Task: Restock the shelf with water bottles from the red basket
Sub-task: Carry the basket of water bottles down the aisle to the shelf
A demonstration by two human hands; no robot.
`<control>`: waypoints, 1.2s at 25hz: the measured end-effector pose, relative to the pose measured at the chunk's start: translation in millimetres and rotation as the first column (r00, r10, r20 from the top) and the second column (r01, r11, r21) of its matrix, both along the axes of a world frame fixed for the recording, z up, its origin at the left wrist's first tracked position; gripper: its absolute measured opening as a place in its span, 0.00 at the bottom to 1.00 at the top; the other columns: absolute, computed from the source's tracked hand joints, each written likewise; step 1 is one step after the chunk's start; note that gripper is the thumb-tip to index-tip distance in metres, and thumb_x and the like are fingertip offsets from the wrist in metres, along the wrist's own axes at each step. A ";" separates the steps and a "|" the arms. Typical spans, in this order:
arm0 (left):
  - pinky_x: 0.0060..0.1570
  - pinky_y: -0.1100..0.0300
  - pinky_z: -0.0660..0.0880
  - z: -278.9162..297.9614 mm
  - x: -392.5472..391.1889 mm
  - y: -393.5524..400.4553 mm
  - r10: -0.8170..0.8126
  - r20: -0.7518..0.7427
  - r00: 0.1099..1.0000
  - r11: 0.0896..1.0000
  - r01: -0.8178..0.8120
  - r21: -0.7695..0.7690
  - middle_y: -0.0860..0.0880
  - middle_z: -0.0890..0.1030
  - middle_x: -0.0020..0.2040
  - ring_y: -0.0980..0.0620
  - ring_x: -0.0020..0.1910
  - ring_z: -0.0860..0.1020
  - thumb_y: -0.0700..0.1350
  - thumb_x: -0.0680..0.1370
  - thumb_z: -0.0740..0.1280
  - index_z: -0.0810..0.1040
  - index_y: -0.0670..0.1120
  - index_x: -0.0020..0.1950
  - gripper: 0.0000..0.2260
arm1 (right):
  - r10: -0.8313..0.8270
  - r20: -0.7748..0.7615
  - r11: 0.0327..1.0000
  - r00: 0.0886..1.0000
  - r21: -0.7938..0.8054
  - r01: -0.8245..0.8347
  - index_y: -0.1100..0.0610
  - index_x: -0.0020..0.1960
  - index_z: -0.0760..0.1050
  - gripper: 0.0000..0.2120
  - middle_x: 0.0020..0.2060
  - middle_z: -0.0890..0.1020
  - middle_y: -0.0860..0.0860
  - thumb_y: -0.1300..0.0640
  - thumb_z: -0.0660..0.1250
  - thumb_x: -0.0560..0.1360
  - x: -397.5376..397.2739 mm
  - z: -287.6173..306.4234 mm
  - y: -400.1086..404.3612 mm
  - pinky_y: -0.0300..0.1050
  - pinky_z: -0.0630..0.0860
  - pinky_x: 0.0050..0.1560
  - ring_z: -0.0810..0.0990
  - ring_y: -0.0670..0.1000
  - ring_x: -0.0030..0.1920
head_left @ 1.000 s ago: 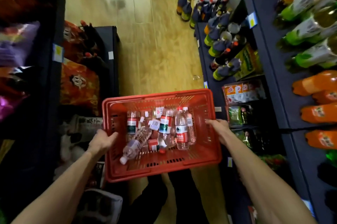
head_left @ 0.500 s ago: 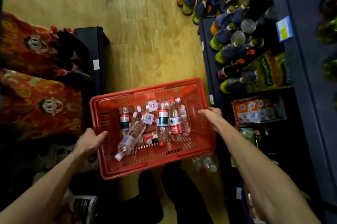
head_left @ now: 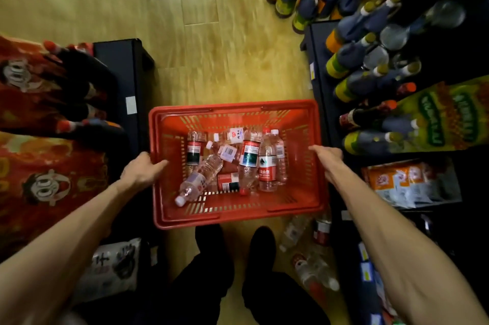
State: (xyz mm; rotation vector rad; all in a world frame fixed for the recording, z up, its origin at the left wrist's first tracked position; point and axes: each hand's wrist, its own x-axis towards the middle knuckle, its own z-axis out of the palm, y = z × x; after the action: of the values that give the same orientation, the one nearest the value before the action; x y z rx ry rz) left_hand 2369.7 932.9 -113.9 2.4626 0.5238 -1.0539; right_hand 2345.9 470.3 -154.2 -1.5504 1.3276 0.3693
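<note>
The red basket (head_left: pixel 232 215) is held low over the wooden floor, between two dark shelf units. Several clear water bottles (head_left: pixel 267 160) with red, green and white labels lie jumbled inside it. My left hand (head_left: pixel 141 170) grips the basket's left rim. My right hand (head_left: pixel 326 159) grips its right rim. More water bottles (head_left: pixel 315 269) lie on the floor below the basket's near right corner, beside the base of the right shelf (head_left: pixel 320 81).
Dark sauce bottles (head_left: pixel 360 60) crowd the right shelf and stand on the floor at the top. A green bag (head_left: pixel 439 115) and orange packets (head_left: pixel 397 181) sit lower on that shelf. Red printed packs (head_left: pixel 45 166) fill the left shelf. My dark trouser legs (head_left: pixel 209 271) are below the basket.
The basket has come down toward the floor with both hands still on its rims. My view has tilted further down, and loose bottles on the floor by the right shelf have come into sight.
</note>
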 end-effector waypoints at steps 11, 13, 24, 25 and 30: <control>0.49 0.53 0.76 -102.3 109.7 -10.9 -0.071 -0.008 0.997 0.997 0.071 0.014 0.41 0.83 0.52 0.42 0.47 0.81 0.58 0.82 0.66 0.79 0.40 0.55 0.20 | -0.079 0.073 0.996 0.994 -0.023 0.081 0.60 0.42 0.79 0.05 0.37 0.85 0.54 0.60 0.74 0.74 44.7 -85.7 -6.5 0.39 0.79 0.33 0.84 0.49 0.36; 0.47 0.53 0.75 -118.1 131.2 -6.3 -0.077 0.014 0.997 0.996 0.076 0.035 0.39 0.84 0.53 0.41 0.47 0.81 0.59 0.81 0.65 0.80 0.38 0.54 0.23 | -0.108 0.151 0.993 0.983 -0.028 0.113 0.61 0.46 0.80 0.04 0.38 0.86 0.55 0.61 0.74 0.75 57.5 -96.6 -10.1 0.39 0.81 0.32 0.83 0.46 0.29; 0.58 0.51 0.72 -109.5 140.4 -29.7 0.031 -0.031 0.999 0.999 -0.032 -0.044 0.39 0.78 0.68 0.37 0.65 0.78 0.53 0.82 0.68 0.65 0.38 0.75 0.28 | 0.163 -0.012 0.975 0.987 -0.152 -0.163 0.58 0.69 0.76 0.22 0.60 0.83 0.57 0.54 0.71 0.77 88.8 -80.8 -4.3 0.55 0.78 0.64 0.83 0.58 0.59; 0.61 0.50 0.73 -108.0 135.0 -29.5 0.059 -0.076 0.995 0.995 -0.065 -0.070 0.40 0.78 0.68 0.37 0.65 0.79 0.52 0.81 0.69 0.64 0.39 0.76 0.29 | 0.202 -0.052 0.961 0.978 -0.184 -0.209 0.58 0.70 0.74 0.22 0.62 0.82 0.57 0.54 0.71 0.77 86.8 -77.5 0.1 0.51 0.77 0.65 0.82 0.59 0.60; 0.60 0.45 0.81 -178.6 132.4 15.3 0.093 -0.184 0.978 0.982 -0.121 -0.145 0.43 0.84 0.62 0.43 0.55 0.85 0.70 0.65 0.72 0.74 0.45 0.72 0.43 | 0.219 -0.070 0.923 0.973 -0.308 -0.230 0.58 0.74 0.68 0.25 0.68 0.78 0.57 0.53 0.68 0.80 81.6 -85.5 13.0 0.51 0.72 0.68 0.77 0.59 0.67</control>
State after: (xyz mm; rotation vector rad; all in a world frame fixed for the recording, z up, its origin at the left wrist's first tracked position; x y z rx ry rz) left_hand 2502.1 948.2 -292.6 2.1931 0.5983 -1.2272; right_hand 2427.4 483.3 -239.7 -1.9820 1.2821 0.3380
